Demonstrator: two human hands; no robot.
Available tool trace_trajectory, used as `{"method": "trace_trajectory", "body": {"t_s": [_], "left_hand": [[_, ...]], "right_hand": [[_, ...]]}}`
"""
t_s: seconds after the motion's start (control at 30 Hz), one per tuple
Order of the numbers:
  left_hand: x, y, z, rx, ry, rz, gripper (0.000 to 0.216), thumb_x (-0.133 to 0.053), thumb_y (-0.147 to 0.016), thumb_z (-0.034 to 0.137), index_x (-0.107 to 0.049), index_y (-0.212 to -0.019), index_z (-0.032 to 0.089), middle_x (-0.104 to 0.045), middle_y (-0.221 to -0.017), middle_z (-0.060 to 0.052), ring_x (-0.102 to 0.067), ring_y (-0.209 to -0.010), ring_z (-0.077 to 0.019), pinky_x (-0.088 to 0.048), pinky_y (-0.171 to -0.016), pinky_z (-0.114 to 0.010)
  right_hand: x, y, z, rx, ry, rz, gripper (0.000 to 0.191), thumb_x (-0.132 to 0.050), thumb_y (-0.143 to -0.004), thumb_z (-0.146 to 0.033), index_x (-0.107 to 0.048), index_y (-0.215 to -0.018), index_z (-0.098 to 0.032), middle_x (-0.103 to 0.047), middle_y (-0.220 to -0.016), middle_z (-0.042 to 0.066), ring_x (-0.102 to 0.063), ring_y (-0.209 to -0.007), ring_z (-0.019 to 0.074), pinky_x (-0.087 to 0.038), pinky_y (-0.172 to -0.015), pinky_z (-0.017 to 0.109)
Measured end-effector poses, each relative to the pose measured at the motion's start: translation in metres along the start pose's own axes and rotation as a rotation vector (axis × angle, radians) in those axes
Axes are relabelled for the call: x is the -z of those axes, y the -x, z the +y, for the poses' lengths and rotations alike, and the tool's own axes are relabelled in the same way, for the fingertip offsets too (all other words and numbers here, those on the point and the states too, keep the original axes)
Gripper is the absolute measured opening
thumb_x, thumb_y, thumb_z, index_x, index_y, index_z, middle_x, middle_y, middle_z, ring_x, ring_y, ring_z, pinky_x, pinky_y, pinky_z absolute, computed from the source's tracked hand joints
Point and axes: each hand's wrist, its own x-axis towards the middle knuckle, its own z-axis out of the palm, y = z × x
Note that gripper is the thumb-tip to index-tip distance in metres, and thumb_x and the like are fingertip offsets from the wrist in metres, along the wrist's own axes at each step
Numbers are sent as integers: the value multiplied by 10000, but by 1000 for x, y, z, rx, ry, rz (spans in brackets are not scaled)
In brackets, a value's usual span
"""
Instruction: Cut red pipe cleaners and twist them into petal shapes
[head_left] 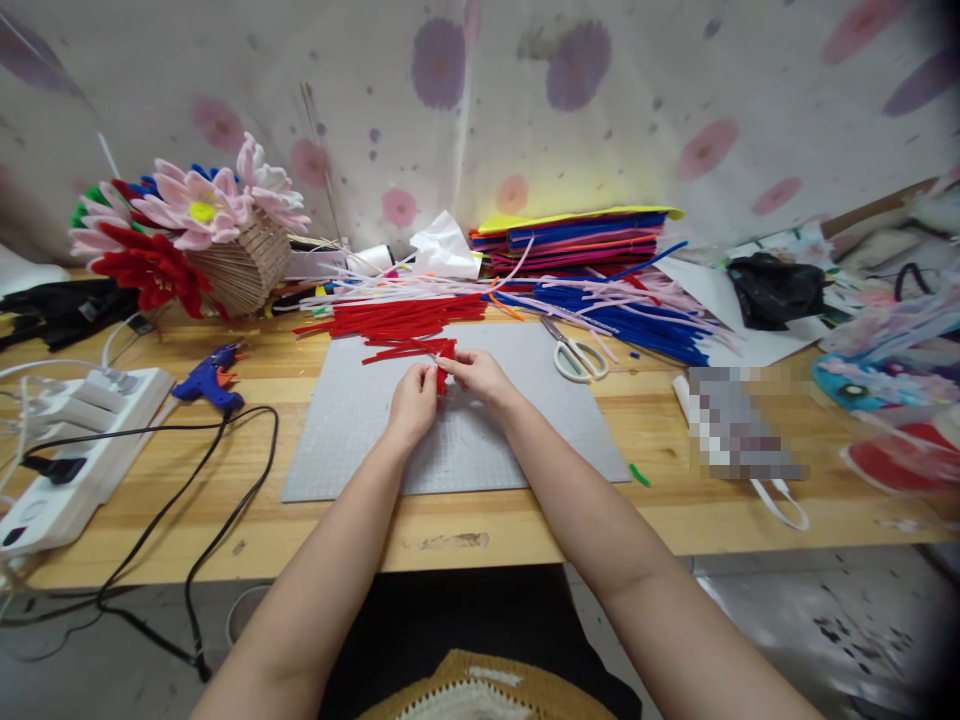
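Note:
Over the grey cutting mat, my left hand and my right hand meet with fingers pinched together. Between them is a small bundle of bent red pipe cleaners, which both hands grip. My fingers hide part of it. Just behind my left hand, a few loose red pipe cleaners lie on the mat. A larger pile of red pipe cleaners rests at the mat's far edge. To the right of my right hand are scissors with pale handles, lying on the mat's far right corner.
Blue pipe cleaners and stacked coloured bundles are at the back. A basket of pipe-cleaner flowers stands back left. A blue glue gun and white power strip lie left, with black cords hanging over the front edge.

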Motion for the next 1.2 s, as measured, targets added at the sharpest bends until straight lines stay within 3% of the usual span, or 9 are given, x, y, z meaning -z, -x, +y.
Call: {"method": "trace_trajectory", "body": {"t_s": [0.1,0.2,0.6,0.8,0.93,1.03,1.2], "left_hand": [[4,4,5,-115,-278,104,205,-384,-834,348,-495,-751,197,-607,-660,-18,-556,-612,-140,-385,-603,-260],[6,8,9,-163,-408,135,211,-357,-846,342,-501,-780,203,-614,-693,-19,-549,-630,-145,-355,-603,-257],[8,9,10,-200,-434,152,260,-333,-857,386,-495,-762,206,-604,-694,-14,-536,-638,-144,-326,-600,-245],[7,8,9,-199,-398,142,235,-340,-854,359,-481,-744,207,-570,-675,-12,-510,-613,-142,-334,-603,-247],[6,9,8,-220,-394,97,228,-342,-851,342,-470,-721,205,-542,-642,0,-493,-598,-133,-344,-603,-246],[3,8,5,-207,-289,75,234,-368,-840,363,-487,-724,197,-550,-643,1,-513,-600,-124,-374,-605,-243],[-6,4,0,-40,185,-87,293,-511,-744,448,-522,-823,166,-610,-723,-14,-555,-525,-98,-433,-533,-227]], "right_hand": [[-2,2,-2,-14,32,-29,321,-659,-569,-443,-556,-640,-147,-460,-512,-41,-384,-471,63,-243,-422,206],[-1,3,-1,-23,17,-50,306,-667,-554,-408,-569,-677,-146,-494,-570,-25,-426,-521,77,-263,-428,201],[-6,-3,6,52,-55,-9,331,-655,-557,-430,-554,-686,-143,-424,-514,-60,-325,-456,52,-232,-432,217],[-3,0,5,34,-197,-141,378,-647,-608,-439,-601,-868,-169,-425,-556,-58,-288,-449,42,-195,-400,198],[0,-3,4,15,-288,-114,376,-646,-610,-468,-598,-840,-174,-391,-533,-65,-256,-426,35,-162,-387,196],[1,-6,5,39,-280,-20,347,-655,-592,-477,-569,-694,-157,-365,-484,-69,-262,-406,34,-163,-382,202],[-3,-6,5,113,-149,52,347,-628,-603,-487,-514,-590,-160,-415,-456,-56,-311,-383,44,-201,-389,223]]}}
